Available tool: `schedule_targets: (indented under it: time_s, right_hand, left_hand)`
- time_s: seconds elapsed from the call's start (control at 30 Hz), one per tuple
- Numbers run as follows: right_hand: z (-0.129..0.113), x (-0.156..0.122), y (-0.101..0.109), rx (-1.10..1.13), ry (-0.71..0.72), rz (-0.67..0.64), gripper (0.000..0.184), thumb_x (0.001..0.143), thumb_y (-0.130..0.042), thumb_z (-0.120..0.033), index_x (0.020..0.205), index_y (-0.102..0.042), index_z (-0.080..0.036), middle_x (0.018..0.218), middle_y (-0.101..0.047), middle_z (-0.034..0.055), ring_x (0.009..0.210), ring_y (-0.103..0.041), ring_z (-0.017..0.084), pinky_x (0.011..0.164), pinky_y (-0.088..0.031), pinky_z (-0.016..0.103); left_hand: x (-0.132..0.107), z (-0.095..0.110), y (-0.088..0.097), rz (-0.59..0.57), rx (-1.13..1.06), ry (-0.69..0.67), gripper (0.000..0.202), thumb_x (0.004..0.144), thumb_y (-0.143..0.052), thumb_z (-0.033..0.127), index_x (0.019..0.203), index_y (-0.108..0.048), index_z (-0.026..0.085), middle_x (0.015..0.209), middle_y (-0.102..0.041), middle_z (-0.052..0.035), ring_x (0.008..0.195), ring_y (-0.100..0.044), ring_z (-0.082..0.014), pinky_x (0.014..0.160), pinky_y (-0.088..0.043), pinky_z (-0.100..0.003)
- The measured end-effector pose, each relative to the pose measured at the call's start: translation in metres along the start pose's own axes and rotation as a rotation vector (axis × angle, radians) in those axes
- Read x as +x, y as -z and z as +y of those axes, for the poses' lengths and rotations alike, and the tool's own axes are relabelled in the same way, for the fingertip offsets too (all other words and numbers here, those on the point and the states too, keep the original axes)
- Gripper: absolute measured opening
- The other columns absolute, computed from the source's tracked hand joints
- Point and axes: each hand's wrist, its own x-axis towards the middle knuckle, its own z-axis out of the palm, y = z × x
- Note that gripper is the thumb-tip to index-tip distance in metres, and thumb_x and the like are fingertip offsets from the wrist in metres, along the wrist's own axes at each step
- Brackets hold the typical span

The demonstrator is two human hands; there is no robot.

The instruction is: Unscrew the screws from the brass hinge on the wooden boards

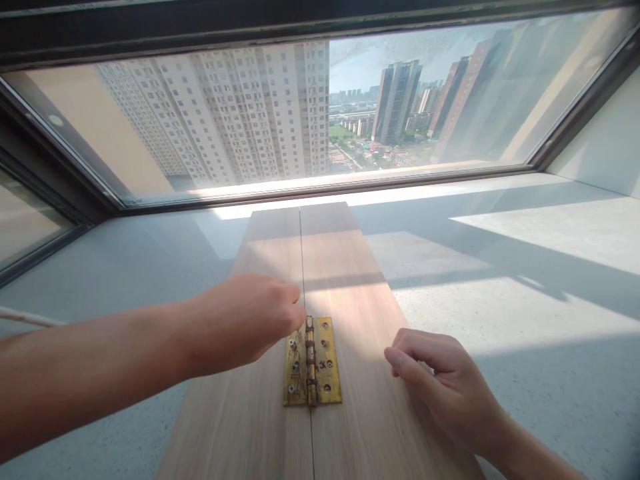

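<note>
Where butt hinge (312, 363) straddled planks (345, 430): squareness seemed key.
Left hand (257, 313): clenched over hinge's far-left corner, contents unclear.
Right hand (440, 377): likewise, hinge's right.

Sunlit pale sill (520, 310), dark-framed window (320, 113), towers (399, 100)

Two long, pale wood-grained boards (356, 333), one worn, rectangular brass-yellow hinge (311, 367), three small metal screws (292, 389) (counting only those in plain sight), four round holes (327, 388).
</note>
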Motion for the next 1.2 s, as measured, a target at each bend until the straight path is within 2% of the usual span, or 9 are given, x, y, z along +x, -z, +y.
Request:
schedule_targets:
  time_s: [0.23,0.37,0.47,0.57,0.7,0.87,0.97,1.07,1.2]
  right_hand:
    - [0.001,0.000,0.000,0.002,0.005,-0.006,0.042,0.093,-0.044,-0.038,0.056,-0.046,-0.019,0.056,-0.048,-0.0009,0.053,-0.046,0.012,0.053,-0.034,0.027]
    - [-0.001,0.000,-0.001,0.002,0.014,-0.018,0.042,0.093,-0.043,-0.037,0.056,-0.046,-0.019,0.056,-0.049,-0.0009,0.053,-0.046,0.012,0.053,-0.034,0.026]
    - [-0.002,0.000,0.000,-0.009,0.016,-0.008,0.042,0.093,-0.043,-0.038,0.056,-0.046,-0.019,0.055,-0.049,-0.0007,0.052,-0.046,0.012,0.052,-0.034,0.027]
    - [-0.001,0.001,0.000,-0.009,0.010,-0.002,0.042,0.093,-0.043,-0.038,0.056,-0.046,-0.019,0.055,-0.049,-0.0005,0.052,-0.047,0.012,0.052,-0.034,0.027]
    - [0.002,0.003,0.000,-0.021,0.000,0.007,0.043,0.093,-0.042,-0.039,0.055,-0.046,-0.019,0.055,-0.048,-0.0009,0.052,-0.046,0.012,0.052,-0.035,0.027]
    - [-0.007,0.007,-0.004,-0.072,-0.089,-0.014,0.036,0.091,-0.046,-0.040,0.061,-0.053,-0.020,0.058,-0.051,-0.0012,0.055,-0.048,0.013,0.052,-0.037,0.027]
    - [-0.024,0.021,-0.009,-0.180,-0.119,-0.126,0.021,0.085,-0.054,-0.038,0.081,-0.064,-0.021,0.065,-0.058,-0.0012,0.056,-0.051,0.014,0.053,-0.038,0.027]
    - [-0.042,0.050,-0.025,-0.317,-0.042,-0.153,0.023,0.078,-0.063,-0.042,0.088,-0.068,-0.022,0.076,-0.063,0.0001,0.064,-0.054,0.015,0.059,-0.038,0.028]
    - [-0.052,0.086,-0.055,-0.424,-0.006,-0.163,0.015,0.068,-0.070,-0.037,0.069,-0.067,-0.022,0.071,-0.062,0.0008,0.068,-0.052,0.017,0.053,-0.031,0.026]
  left_hand:
    - [0.005,0.007,0.000,0.001,-0.027,0.183,0.020,0.090,-0.041,0.023,0.076,-0.055,0.019,0.057,-0.057,-0.0022,0.048,-0.051,-0.0162,0.044,-0.018,-0.027]
    - [0.002,0.006,0.012,-0.078,-0.092,0.180,0.010,0.081,-0.053,0.022,0.090,-0.053,0.019,0.068,-0.062,-0.0024,0.055,-0.055,-0.0180,0.044,-0.022,-0.026]
    - [-0.001,0.002,0.017,-0.135,-0.053,0.179,0.014,0.074,-0.049,0.007,0.082,-0.054,0.019,0.064,-0.060,-0.0023,0.053,-0.053,-0.0172,0.044,-0.022,-0.026]
    - [-0.002,-0.003,0.016,-0.109,0.008,0.173,0.015,0.073,-0.049,0.006,0.074,-0.055,0.019,0.061,-0.059,-0.0024,0.051,-0.053,-0.0174,0.045,-0.023,-0.026]
    - [-0.002,-0.005,0.014,-0.063,0.019,0.181,0.010,0.076,-0.056,0.019,0.067,-0.059,0.019,0.061,-0.059,-0.0036,0.050,-0.053,-0.0175,0.047,-0.029,-0.027]
    - [0.002,-0.005,0.017,-0.054,-0.063,0.260,0.038,0.082,-0.053,0.041,0.054,-0.058,0.016,0.053,-0.053,-0.0050,0.046,-0.050,-0.0161,0.046,-0.031,-0.026]
    - [0.005,-0.006,0.018,-0.055,-0.083,0.319,0.043,0.083,-0.049,0.045,0.053,-0.057,0.015,0.052,-0.052,-0.0056,0.045,-0.049,-0.0164,0.044,-0.031,-0.027]
    - [0.006,-0.007,0.015,-0.024,-0.089,0.322,0.037,0.083,-0.047,0.045,0.063,-0.060,0.016,0.063,-0.060,-0.0071,0.055,-0.056,-0.0201,0.047,-0.033,-0.028]
    - [0.007,-0.007,0.006,0.096,-0.154,0.276,0.025,0.084,-0.047,0.040,0.086,-0.060,0.019,0.081,-0.065,-0.0066,0.068,-0.060,-0.0216,0.050,-0.034,-0.027]
